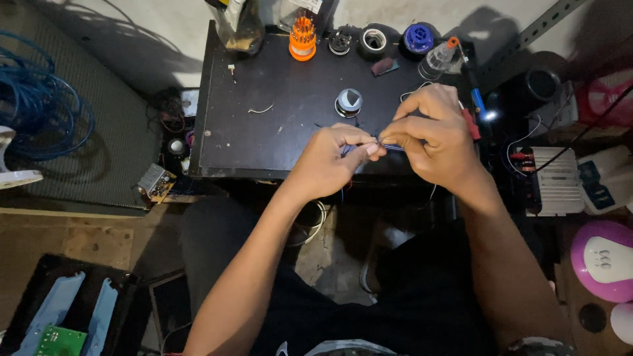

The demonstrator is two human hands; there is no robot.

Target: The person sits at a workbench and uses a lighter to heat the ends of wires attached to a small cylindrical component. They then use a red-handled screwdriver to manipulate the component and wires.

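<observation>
1. Forearms fill the lower frame; left hand [333,158] and right hand [432,135] meet at centre, both pinching a thin blue wire [389,147] above the desk [264,132] front edge
2. Wire looks light, limp, easily kinked; best pinched near its ends; long axis runs left-right

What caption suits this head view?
Both hands, left and right, pinch a thin blue wire above a cluttered black table.
</observation>
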